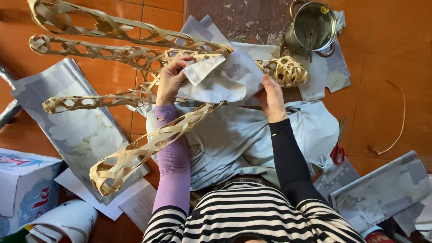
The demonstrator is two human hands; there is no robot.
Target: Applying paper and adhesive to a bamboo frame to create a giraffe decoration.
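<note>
My left hand (170,80) grips the folded edge of a pale grey-white paper sheet (225,78) that wraps the middle of a woven bamboo frame. My right hand (271,96) holds the sheet's right side, next to a small woven bamboo ball (286,71). Long open-weave bamboo arms stick out from under the paper: two (112,27) toward the upper left, one (90,101) to the left, and one (148,144) down across my left forearm. A purple sleeve covers my left arm, a black one my right.
A metal pot (314,26) with thin sticks stands at the top right. Red-handled scissors (337,150) lie to the right on paper. Printed paper sheets (76,121) cover the orange floor at left, and more lie at lower right (382,193). A cardboard box (24,184) sits at lower left.
</note>
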